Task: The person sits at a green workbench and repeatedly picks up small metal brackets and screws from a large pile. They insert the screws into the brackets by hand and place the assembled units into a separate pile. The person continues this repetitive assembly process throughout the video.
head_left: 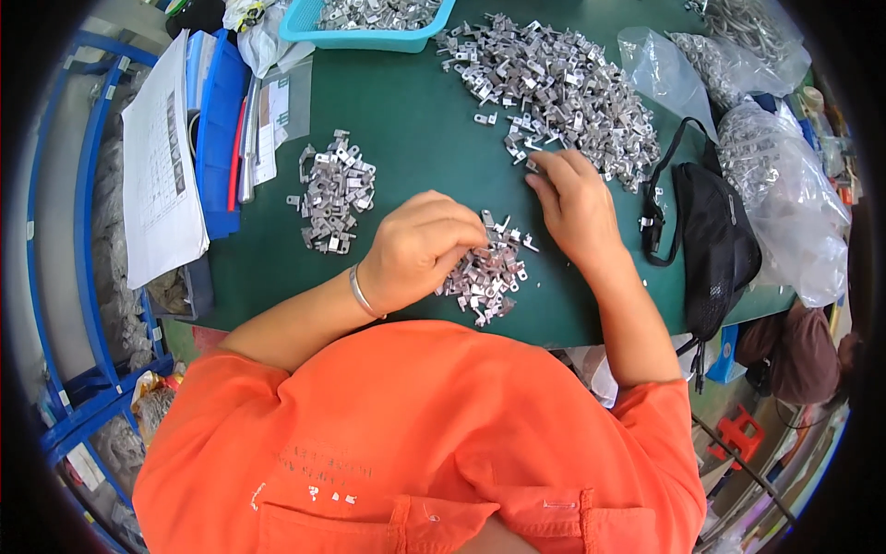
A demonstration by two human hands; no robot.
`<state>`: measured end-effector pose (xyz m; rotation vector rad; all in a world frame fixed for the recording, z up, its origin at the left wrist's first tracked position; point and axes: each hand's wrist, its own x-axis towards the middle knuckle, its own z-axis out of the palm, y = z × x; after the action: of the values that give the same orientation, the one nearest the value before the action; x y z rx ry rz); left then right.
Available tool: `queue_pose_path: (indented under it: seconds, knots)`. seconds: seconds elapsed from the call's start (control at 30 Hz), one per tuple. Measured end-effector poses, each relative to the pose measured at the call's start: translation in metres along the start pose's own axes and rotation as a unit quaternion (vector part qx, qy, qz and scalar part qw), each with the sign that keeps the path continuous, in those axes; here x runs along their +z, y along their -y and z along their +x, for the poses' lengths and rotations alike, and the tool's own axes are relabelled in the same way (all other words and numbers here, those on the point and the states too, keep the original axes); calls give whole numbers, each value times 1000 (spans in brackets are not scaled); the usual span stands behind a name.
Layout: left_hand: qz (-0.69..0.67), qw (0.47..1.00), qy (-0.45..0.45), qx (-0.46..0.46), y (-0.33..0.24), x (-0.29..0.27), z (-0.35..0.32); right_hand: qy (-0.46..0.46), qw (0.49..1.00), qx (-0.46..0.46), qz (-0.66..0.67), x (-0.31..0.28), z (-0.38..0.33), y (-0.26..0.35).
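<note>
My left hand (415, 247), wearing a silver bangle (363, 294), is closed in a pinch above a small pile of metal brackets (486, 275) near my body. A bracket (487, 219) shows at its fingertips, though the fingers partly hide the grip. My right hand (580, 205) reaches to the near edge of a large heap of loose silver brackets (572, 88). Its thumb and forefinger close around one small metal bracket (532, 166). Another pile of brackets (337, 198) lies left of my left hand, on the green tabletop (415, 120).
A light-blue basket (369, 39) with more parts stands at the far left. Papers (164, 175) and a blue file holder (217, 138) border the left side. On the right are a black bag (715, 240) with a strap and clear plastic bags (784, 203) of parts.
</note>
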<state>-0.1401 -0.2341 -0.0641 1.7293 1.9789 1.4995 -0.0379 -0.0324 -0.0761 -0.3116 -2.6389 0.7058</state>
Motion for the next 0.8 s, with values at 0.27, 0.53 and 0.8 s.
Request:
queue_pose_path:
  seconds: [0.27,0.53,0.8]
  knots:
    - [0,996,-82,28,2,-1,-4,65,973,112,189,-7,-15,14]
    - [-22,994,-68,85,-6,5,8,127,757,237,595,-12,-41,46]
    - [-37,995,77,52,4,1,-13,5,988,-80,135,-14,-20,17]
